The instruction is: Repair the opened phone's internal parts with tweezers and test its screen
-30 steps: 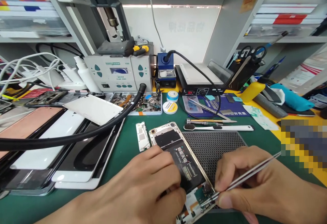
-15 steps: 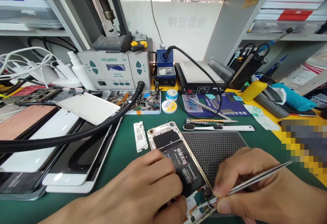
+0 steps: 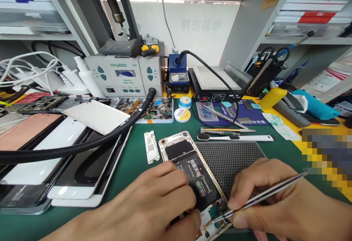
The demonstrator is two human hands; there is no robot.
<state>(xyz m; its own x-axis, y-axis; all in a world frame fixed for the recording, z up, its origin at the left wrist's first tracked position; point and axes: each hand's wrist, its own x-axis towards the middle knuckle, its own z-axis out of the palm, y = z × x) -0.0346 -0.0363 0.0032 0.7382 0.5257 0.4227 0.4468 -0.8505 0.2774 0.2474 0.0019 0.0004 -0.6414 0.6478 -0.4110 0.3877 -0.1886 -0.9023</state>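
Observation:
An opened smartphone (image 3: 178, 149) lies slanted in front of me, its black battery (image 3: 200, 182) and lower circuit board (image 3: 211, 215) exposed. My left hand (image 3: 162, 204) is closed over the phone's left side, fingers curled; its fingertips are partly hidden. Between the thumb and fingers of my right hand (image 3: 264, 200), metal tweezers (image 3: 264, 195) are pinched, their tips down at the board near an orange flex cable (image 3: 208, 228). Whether the tips grip anything is too small to tell. Left of the phone's top lies a white phone bracket (image 3: 151, 147).
A perforated dark mat (image 3: 233, 156) lies under the phone's right side. Beyond are a toothbrush-like brush (image 3: 239, 137), a parts tray (image 3: 162, 114) and round tins (image 3: 182, 115). A thick black hose (image 3: 82, 147) crosses stacked phone panels (image 3: 79, 167) at left.
The tweezers and my right hand have shifted slightly left, with the tips moving a little over the lower board. My left hand and the phone stay nearly in place.

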